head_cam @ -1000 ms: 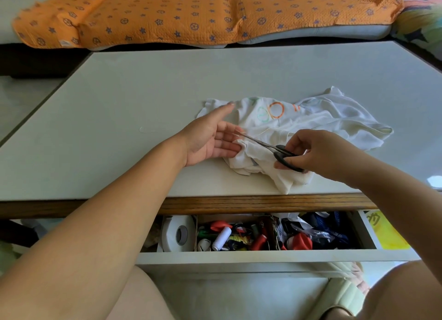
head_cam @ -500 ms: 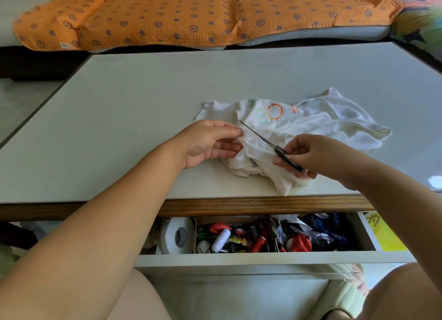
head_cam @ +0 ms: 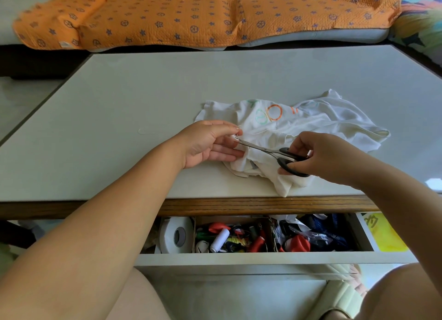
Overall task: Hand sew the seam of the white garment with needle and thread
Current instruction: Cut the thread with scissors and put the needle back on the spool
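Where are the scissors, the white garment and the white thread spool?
scissors (head_cam: pixel 260 148): head view, on the blades.
white garment (head_cam: pixel 323 128): head view, on its bare right folds.
white thread spool (head_cam: pixel 219 240): head view, on its side.

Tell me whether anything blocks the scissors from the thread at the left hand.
Nothing visible does. The scissors, held in the right hand, have their tips at the pinching fingertips of the left hand, where the thread runs off to the white garment. Only garment lies beneath the blades.
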